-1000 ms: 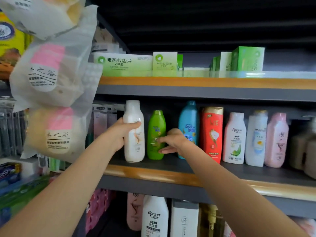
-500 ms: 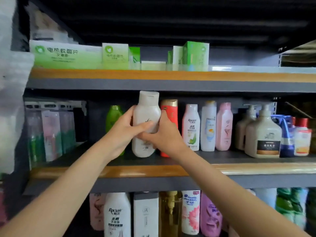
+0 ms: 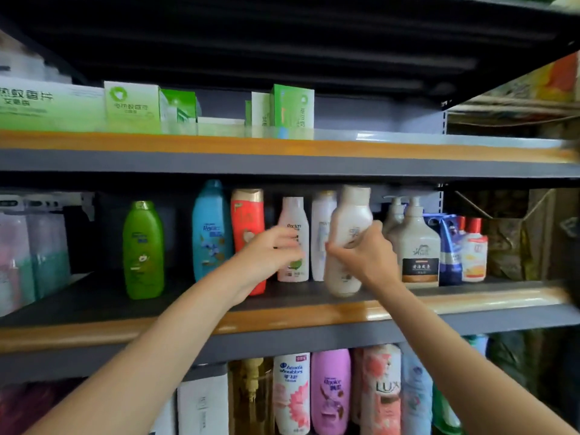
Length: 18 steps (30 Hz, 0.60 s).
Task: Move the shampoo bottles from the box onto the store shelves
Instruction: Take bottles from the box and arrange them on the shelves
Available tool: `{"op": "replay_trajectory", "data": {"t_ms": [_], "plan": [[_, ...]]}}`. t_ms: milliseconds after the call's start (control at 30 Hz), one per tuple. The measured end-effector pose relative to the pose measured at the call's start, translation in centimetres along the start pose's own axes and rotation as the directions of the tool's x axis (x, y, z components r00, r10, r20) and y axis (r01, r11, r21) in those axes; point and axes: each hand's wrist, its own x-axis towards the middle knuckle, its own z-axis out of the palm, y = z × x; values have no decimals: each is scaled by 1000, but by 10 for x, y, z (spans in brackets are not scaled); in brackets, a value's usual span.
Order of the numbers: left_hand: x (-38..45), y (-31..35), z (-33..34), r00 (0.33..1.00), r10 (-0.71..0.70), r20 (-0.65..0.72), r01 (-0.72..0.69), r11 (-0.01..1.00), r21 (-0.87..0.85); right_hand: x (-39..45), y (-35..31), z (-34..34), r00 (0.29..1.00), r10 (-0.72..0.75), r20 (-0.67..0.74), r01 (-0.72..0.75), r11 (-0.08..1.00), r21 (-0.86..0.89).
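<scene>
My right hand [image 3: 365,257] grips the cream bottle [image 3: 348,240] around its lower middle, fingers curled onto its front, so the bottle rises above my knuckles and leans slightly left. Its base sits at the front of the middle shelf [image 3: 314,315], just beside the white bottle [image 3: 320,237] and in front of the pump bottle [image 3: 419,243]. My left hand [image 3: 273,251] hovers with loosely curled fingers before the Racien bottle [image 3: 293,240]; blur hides any contact.

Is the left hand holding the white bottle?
No, the right hand grips the white bottle; the left hand reaches toward other bottles beside it.
</scene>
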Motion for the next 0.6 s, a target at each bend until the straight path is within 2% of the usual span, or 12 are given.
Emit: {"op": "replay_trajectory", "data": {"t_ms": [100, 333, 600], "plan": [[18, -4, 32, 997, -62, 51, 61, 998, 15, 24, 26, -14, 997, 67, 37, -65, 997, -49], [54, -3, 91, 977, -162, 141, 151, 985, 84, 59, 46, 3, 994, 21, 106, -3, 987, -162], [68, -8, 97, 975, -196, 106, 176, 969, 175, 73, 59, 13, 989, 37, 141, -11, 984, -177]]}}
